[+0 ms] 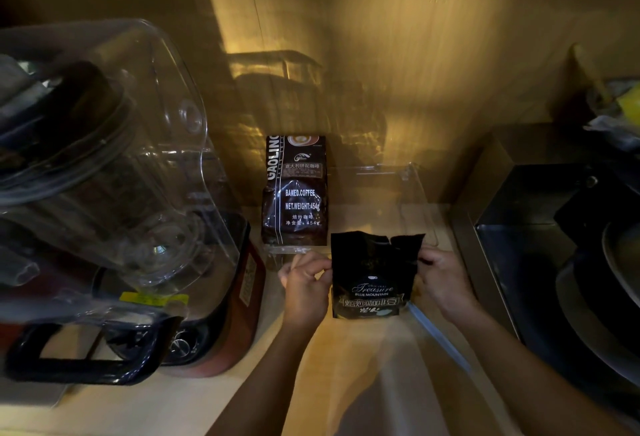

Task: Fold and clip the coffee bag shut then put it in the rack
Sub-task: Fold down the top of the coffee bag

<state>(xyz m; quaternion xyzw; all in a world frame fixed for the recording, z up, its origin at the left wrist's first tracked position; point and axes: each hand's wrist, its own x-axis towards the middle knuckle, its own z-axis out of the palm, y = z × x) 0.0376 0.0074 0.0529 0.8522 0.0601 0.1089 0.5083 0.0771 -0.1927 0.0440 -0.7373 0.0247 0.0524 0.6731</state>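
Hands, left hand point(304, 281) and right hand point(438, 272), pinch coffee bag point(372, 276) lower-centre; I judge its torn top risks folding unevenly.

Single head view – looks forward and steeply down, close over counter point(346, 383); wall point(415, 54) fills upper frame.

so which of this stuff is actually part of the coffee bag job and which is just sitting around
Part of the job:
- black coffee bag, top torn open and not yet folded
- left hand and right hand, gripping its sides
- clear rack behind it

Just there:
- Gaoling coffee bag, already standing in the rack
- blender on the left
- sink on the right

No clip is visible.
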